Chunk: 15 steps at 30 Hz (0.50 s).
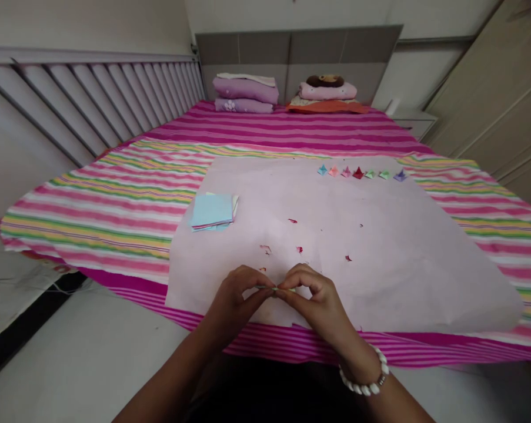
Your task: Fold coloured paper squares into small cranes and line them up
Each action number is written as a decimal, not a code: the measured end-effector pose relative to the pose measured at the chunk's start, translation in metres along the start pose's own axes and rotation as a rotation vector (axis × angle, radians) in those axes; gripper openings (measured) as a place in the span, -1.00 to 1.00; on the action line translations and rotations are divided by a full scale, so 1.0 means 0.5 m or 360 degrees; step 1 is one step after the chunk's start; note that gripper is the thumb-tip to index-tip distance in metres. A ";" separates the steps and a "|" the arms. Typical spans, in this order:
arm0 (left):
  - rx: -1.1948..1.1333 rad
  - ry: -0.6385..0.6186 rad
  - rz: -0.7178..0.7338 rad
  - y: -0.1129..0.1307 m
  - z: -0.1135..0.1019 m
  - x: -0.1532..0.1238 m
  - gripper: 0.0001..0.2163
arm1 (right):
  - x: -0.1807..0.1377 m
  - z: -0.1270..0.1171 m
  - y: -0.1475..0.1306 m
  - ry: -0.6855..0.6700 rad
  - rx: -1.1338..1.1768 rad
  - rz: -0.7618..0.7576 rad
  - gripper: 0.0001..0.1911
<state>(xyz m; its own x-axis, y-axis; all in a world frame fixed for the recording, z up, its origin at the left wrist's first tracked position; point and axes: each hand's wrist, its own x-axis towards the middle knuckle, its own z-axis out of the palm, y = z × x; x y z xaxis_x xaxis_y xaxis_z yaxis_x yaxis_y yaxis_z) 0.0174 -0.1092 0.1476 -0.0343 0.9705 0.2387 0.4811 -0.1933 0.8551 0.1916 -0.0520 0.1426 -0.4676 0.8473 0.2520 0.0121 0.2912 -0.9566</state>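
Note:
Between my two hands is a small piece of folded paper (291,289), pale yellow-green, seen nearly edge-on and mostly hidden by the fingers. My left hand (243,294) pinches its left end between thumb and forefinger. My right hand (311,294), with a white beaded bracelet (364,388) at the wrist, pinches the other end. The fingertips of both hands meet or nearly meet. Both are just above the front part of a large pale sheet (336,205). Small red paper scraps (299,250) lie on the sheet beyond my hands.
A stack of square papers (212,210), light blue on top, lies at the sheet's left. Several small folded paper figures (357,173) stand in a row at the far right. The sheet rests on a striped bed (128,194). Folded bedding (246,91) sits by the headboard (265,53).

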 end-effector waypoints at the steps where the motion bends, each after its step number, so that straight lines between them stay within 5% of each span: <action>1: -0.0055 0.0009 -0.0035 -0.002 0.000 -0.001 -0.95 | 0.000 -0.002 0.001 0.0008 0.0003 0.0001 -0.90; 15: -0.0204 0.0020 -0.0285 -0.018 -0.008 -0.003 -0.92 | 0.000 -0.004 0.021 0.0002 0.0118 0.0153 -0.88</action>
<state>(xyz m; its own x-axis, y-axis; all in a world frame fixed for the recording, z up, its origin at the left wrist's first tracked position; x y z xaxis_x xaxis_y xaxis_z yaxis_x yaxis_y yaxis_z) 0.0097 -0.1096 0.1411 -0.1203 0.9893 0.0830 0.3512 -0.0358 0.9356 0.1935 -0.0480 0.1328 -0.4664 0.8702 0.1589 -0.0085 0.1752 -0.9845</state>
